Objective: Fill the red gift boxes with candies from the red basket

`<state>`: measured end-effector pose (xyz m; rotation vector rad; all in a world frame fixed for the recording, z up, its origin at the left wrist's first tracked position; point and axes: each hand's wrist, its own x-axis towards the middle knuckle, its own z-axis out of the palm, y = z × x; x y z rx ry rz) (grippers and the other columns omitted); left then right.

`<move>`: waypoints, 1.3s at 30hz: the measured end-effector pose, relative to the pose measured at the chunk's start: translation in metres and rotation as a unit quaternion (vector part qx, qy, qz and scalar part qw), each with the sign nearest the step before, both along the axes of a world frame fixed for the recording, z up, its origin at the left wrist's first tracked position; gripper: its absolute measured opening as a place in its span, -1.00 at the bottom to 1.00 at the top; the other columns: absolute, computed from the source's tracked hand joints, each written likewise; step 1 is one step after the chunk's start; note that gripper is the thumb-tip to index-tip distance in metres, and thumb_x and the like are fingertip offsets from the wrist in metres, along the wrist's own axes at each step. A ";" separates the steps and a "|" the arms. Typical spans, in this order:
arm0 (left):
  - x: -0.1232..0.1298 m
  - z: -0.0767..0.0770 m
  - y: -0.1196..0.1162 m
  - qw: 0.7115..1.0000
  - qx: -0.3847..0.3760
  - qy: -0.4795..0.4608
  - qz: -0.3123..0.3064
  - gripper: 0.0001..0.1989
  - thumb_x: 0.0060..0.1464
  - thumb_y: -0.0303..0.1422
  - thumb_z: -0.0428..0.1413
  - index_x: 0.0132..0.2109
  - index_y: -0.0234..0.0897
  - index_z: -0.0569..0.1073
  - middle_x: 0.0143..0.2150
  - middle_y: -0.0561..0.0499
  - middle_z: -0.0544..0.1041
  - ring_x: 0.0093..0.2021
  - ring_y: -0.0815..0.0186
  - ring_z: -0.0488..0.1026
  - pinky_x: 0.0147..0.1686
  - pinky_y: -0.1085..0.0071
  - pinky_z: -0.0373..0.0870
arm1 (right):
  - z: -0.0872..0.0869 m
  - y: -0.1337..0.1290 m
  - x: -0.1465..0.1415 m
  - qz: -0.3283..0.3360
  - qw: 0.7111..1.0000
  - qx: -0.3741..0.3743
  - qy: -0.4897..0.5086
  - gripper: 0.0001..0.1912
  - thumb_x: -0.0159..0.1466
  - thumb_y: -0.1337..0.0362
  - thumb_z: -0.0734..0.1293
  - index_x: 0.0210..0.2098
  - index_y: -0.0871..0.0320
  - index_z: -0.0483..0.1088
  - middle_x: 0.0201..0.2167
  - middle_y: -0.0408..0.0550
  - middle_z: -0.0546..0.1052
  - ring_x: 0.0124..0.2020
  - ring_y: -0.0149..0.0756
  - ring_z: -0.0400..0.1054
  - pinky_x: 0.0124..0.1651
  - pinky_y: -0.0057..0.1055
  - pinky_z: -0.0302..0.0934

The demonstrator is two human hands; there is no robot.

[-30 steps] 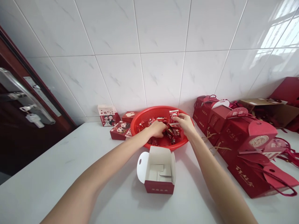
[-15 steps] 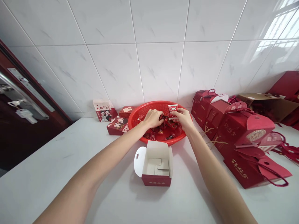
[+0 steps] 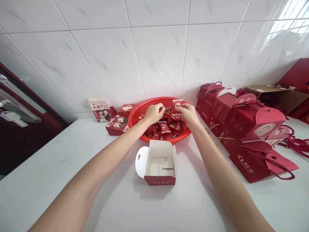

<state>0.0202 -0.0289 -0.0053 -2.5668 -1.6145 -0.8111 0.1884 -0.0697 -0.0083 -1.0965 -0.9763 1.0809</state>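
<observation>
A red plastic basket (image 3: pixel 135 112) holds several wrapped sweets, among them a red and white one (image 3: pixel 165 127) near its middle. Over the basket's left half is my left hand (image 3: pixel 154 114), its fingers curled closed; what they hold, if anything, is hidden. My right hand (image 3: pixel 190 115), at the basket's right side, pinches a red and white candy packet (image 3: pixel 178 104) upright between thumb and fingers. In front of the basket stands an open red gift box (image 3: pixel 159 180) with a white inside and a rounded flap spread to the left. Nothing shows inside it.
Red gift boxes (image 3: pixel 243 129) with cord handles crowd the right side of the table (image 3: pixel 116 199). An open brown carton (image 3: pixel 285 96) stands behind them. Small printed boxes (image 3: pixel 117 125) lie left of the basket. A tiled wall (image 3: pixel 159 61) closes off the back.
My left hand has drawn up from the sweets, and more of them show beneath it. The candy packet stays in my right hand. The whole view has shifted slightly.
</observation>
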 end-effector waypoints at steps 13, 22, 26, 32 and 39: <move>-0.005 -0.005 0.002 0.972 -0.026 -0.178 -0.150 -0.79 0.30 -0.27 -0.03 -0.13 -0.24 0.45 -0.25 0.06 0.58 -0.29 0.33 0.53 -0.20 0.43 0.39 | 0.002 0.001 0.000 0.020 1.000 -0.016 0.012 -0.92 0.06 0.42 0.39 -0.42 0.19 0.42 -0.43 -0.16 0.52 -0.48 -0.40 0.44 -0.52 -0.51 0.38; -0.006 -0.010 0.010 0.966 0.086 -0.176 -0.171 -0.83 0.03 -0.54 0.21 -0.23 -0.23 0.60 -0.15 0.00 0.58 -0.11 0.29 0.54 -0.01 0.34 0.46 | 0.006 -0.003 -0.003 -0.003 0.998 -0.018 0.053 -0.95 0.07 0.40 0.36 -0.43 0.17 0.42 -0.54 -0.19 0.49 -0.54 -0.40 0.42 -0.51 -0.48 0.41; -0.006 -0.008 0.006 0.960 0.105 -0.181 -0.188 -0.76 -0.04 -0.61 0.18 -0.23 -0.25 0.60 -0.13 0.01 0.57 -0.11 0.30 0.54 -0.01 0.36 0.48 | 0.006 -0.004 -0.003 -0.014 0.997 0.002 0.077 -0.90 0.05 0.41 0.40 -0.40 0.18 0.42 -0.49 -0.17 0.53 -0.48 -0.39 0.45 -0.42 -0.43 0.48; -0.005 -0.009 0.000 0.950 0.089 -0.198 -0.226 -0.86 0.00 -0.48 0.22 -0.23 -0.28 0.58 -0.12 -0.04 0.55 -0.14 0.30 0.54 -0.12 0.38 0.53 | 0.003 -0.004 -0.001 -0.008 0.998 0.015 0.057 -0.83 0.00 0.46 0.41 -0.38 0.18 0.44 -0.46 -0.15 0.55 -0.45 -0.34 0.48 -0.41 -0.41 0.50; -0.002 -0.010 0.004 0.945 0.026 -0.213 -0.247 -0.91 0.03 -0.47 0.25 -0.25 -0.27 0.56 -0.15 -0.02 0.51 -0.18 0.33 0.53 -0.21 0.42 0.54 | 0.007 -0.006 -0.003 -0.023 0.998 0.008 0.055 -0.80 -0.03 0.52 0.36 -0.42 0.17 0.39 -0.51 -0.19 0.52 -0.52 -0.37 0.45 -0.49 -0.44 0.44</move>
